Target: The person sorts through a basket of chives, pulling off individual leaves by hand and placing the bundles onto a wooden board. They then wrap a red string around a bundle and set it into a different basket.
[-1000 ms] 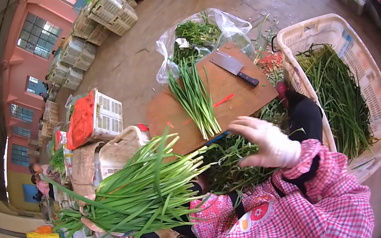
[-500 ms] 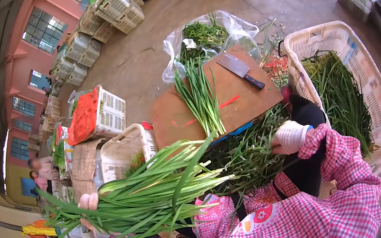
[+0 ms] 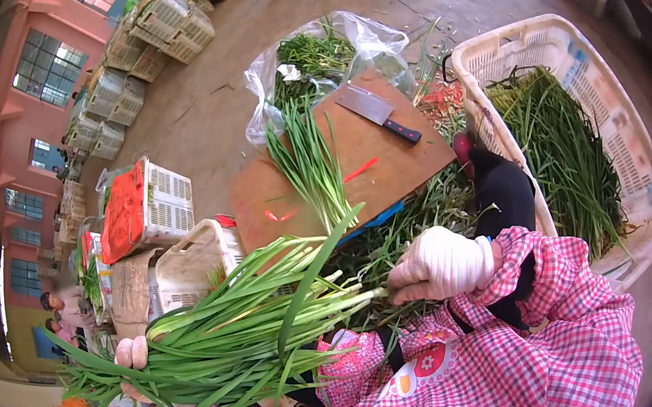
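Observation:
My left hand (image 3: 133, 353), partly covered by leaves, is closed around a large bunch of garlic chives (image 3: 241, 317) with long flat leaves and pale stem ends. The stems point to the right, across my lap. My right hand (image 3: 439, 263), in a white glove, pinches the pale stem ends at the bunch's right tip. Beyond the bunch lies a brown board (image 3: 383, 157). On it rest a cleaver (image 3: 374, 110) with a dark handle, a smaller bunch of chives (image 3: 311, 159) and red strips (image 3: 361, 169).
Trimmed leaves (image 3: 396, 239) heap beside the board. A white crate (image 3: 481, 67) of greens stands at right, a clear plastic bag (image 3: 376, 38) of greens behind the board. A red-covered crate (image 3: 167, 197) is at left. Crates (image 3: 155, 18) are stacked along the wall; people are at far left.
My right hand has moved left from above the leaf heap to the stem ends and now pinches them. My left hand still holds the bunch. The view has shifted slightly.

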Demonstrator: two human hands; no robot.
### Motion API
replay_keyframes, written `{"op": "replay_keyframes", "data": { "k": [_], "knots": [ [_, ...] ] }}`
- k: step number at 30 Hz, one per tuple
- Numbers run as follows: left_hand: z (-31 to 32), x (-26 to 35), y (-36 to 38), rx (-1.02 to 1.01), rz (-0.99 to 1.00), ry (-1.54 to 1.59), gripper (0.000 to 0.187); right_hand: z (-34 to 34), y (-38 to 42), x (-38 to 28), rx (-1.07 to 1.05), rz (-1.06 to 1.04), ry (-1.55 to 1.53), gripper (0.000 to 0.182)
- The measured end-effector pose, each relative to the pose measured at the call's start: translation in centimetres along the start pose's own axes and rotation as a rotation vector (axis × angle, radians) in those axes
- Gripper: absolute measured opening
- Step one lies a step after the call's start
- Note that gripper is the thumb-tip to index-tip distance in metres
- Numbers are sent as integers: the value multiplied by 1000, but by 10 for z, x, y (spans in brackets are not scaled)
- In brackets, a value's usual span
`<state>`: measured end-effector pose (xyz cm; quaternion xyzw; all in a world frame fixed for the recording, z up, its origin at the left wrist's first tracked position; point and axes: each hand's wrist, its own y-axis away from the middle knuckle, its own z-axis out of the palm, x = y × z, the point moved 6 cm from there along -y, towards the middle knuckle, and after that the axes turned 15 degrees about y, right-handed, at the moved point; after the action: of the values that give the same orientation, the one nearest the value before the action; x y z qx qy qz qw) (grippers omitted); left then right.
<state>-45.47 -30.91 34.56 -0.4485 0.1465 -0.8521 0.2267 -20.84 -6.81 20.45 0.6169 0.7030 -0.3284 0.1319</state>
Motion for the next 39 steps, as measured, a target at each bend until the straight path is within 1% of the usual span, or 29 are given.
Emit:
{"op": "replay_keyframes", "data": {
  "k": [1,2,4,5,6,8,10,11,12,14,16,19,20,21,22,23,24,26,27,28,29,30,31,32,34,35,36,37,39],
  "knots": [
    [-2,1,2,0,3,5,17,-3,3,-2,-9,-2,-113,27],
    [-4,3,1,3,7,12,17,-3,6,0,-8,-1,-114,27],
    [-7,5,2,5,11,20,16,5,17,12,-108,147,-461,25],
    [-9,7,4,8,19,27,15,7,27,23,-144,189,-331,23],
    [-10,7,3,8,14,34,15,6,39,34,-153,318,-315,25],
    [-8,12,10,8,10,36,14,8,65,53,-337,325,124,23],
    [-12,14,6,15,17,45,13,8,76,62,-292,167,853,24],
    [-12,16,6,13,15,43,13,-4,67,57,5,127,852,29],
    [-12,18,9,16,19,45,13,-6,57,50,9,121,854,29],
    [-16,17,10,15,22,46,12,-20,31,32,139,323,309,32],
    [-22,19,15,19,35,45,11,-21,5,12,-76,516,-61,37],
    [-36,26,28,36,97,33,11,13,-27,4,-4,387,-272,38],
    [-52,35,42,51,158,5,10,26,-34,3,21,340,-383,37],
    [-70,47,57,75,235,-45,10,37,-36,3,0,371,-487,35],
    [-89,61,74,101,325,-144,10,47,-38,4,-4,369,-708,30],
    [-13,15,10,-106,-49,168,16,55,-34,6,-107,422,-884,27],
    [-11,21,10,-106,-47,167,16,62,-26,9,-214,475,-1059,25],
    [-18,26,14,-21,-145,184,16,62,-2,21,-306,357,-1143,24],
    [-17,25,15,-18,-145,185,16,62,13,33,-301,369,-1054,27],
    [-16,29,16,-26,-36,179,17,60,31,47,-442,470,-886,26],
    [-13,31,19,-33,74,172,18,48,49,56,-519,650,-705,25],
    [-9,33,22,-41,187,164,18,49,62,75,-522,512,-354,25],
    [21,15,-9,-157,125,125,18,41,66,82,-585,491,1,28],
    [29,7,-18,-191,72,99,18,31,70,83,-632,462,354,32],
    [30,3,-19,-191,35,86,18,-3,40,55,-412,506,379,38],
    [30,1,-18,-182,36,77,18,-12,25,46,-203,466,288,40],
    [28,-1,-18,-173,39,71,18,-20,9,34,-79,464,205,39],
    [27,-4,-19,-164,50,63,17,-27,-7,22,56,397,102,39],
    [25,-11,-20,-142,73,48,17,-9,-36,20,168,326,-15,39]
  ]
}}
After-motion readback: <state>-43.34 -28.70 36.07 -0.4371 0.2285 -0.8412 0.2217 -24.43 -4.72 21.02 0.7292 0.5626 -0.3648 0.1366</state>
